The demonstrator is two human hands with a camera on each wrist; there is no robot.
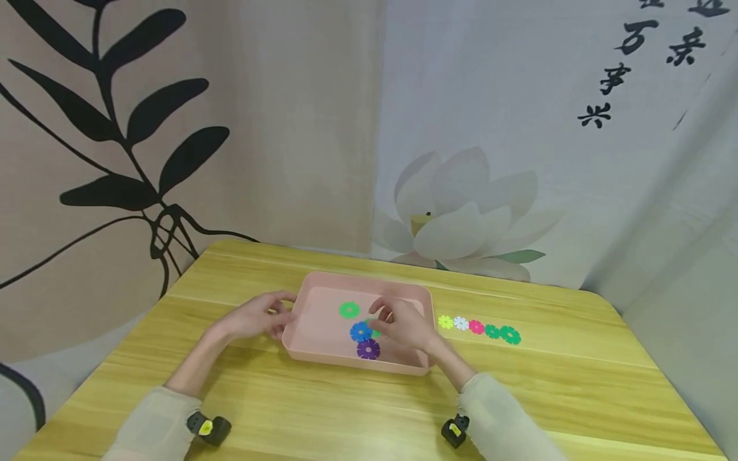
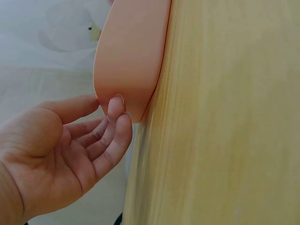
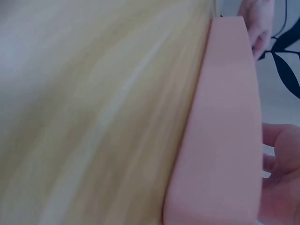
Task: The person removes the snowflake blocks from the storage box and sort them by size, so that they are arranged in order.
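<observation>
We note notched discs (image 1: 357, 332) in pink tray (image 1: 317, 323): grn, blue, purple one (image 1: 364, 349) nr front edge. L hand (image 1: 257, 316) pinches left edge; R hand (image 1: 402, 324) above, fingertips apart.

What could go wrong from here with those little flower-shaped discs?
The right hand might catch more than one piece, since the blue disc and purple disc lie close together. The left hand, at the pink tray's end, could nudge it. The right forearm might brush the nearby row of discs.

Soft light, faint shadows; right wrist view hazy, tabletop (image 3: 93, 117) blurred.
</observation>
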